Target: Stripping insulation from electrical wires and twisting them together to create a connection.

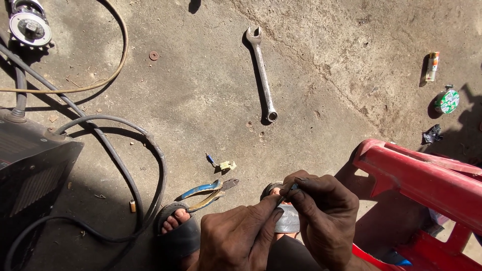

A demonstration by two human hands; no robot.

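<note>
Both hands are meeting low in the view: the right hand is pinching a small dark piece in a narrow grip, the left hand touching beside it, its grip unclear. Pliers are lying just beyond on the concrete floor, a wrench farther out.
</note>
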